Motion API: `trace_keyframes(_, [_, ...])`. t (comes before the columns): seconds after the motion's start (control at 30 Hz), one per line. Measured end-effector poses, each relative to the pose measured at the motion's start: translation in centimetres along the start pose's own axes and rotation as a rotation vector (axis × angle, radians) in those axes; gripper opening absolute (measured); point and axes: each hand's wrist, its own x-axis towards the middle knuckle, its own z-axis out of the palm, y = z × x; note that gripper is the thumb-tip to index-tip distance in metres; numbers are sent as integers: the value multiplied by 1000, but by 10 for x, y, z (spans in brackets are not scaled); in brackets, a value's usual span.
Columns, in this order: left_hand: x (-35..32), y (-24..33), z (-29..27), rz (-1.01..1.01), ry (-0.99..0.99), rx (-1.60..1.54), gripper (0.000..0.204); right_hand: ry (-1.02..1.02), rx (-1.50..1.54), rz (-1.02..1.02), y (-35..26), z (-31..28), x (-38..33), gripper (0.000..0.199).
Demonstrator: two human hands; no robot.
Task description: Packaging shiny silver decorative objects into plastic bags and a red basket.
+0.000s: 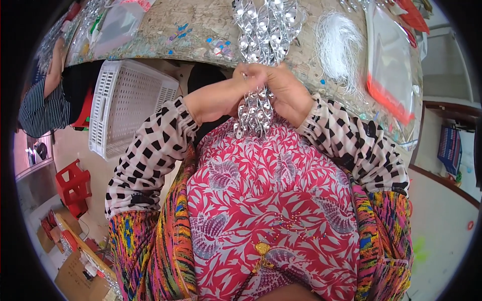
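A bundle of shiny silver bead strands (268, 37) lies over the table's near edge, and its lower end hangs down in front of my apron. My left hand (231, 93) and my right hand (286, 90) meet around the bundle right at that edge. Both are closed on the strands, with the thumbs and fingers close together at the top. Some fingertips are hidden behind the beads and the other hand. To the right of the bundle, a loose hank of white thread (340, 47) rests on the table.
The worn table (196, 22) has small blue scraps along its edge. Clear plastic bags (394, 60) with red edging lie at right. A white plastic crate (133, 103) stands below the table at left, near a red stool (73, 183). At far left sits another person (45, 108) in a striped top.
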Motion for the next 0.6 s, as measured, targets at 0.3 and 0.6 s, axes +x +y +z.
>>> trace_keyframes(0.3, [12,-19,1,290,299,230,86,64,57,-34,-4,7,1,14])
trace_keyframes(0.6, [12,-16,18,88,557,715,107,83,-11,9,0,-9,4,22])
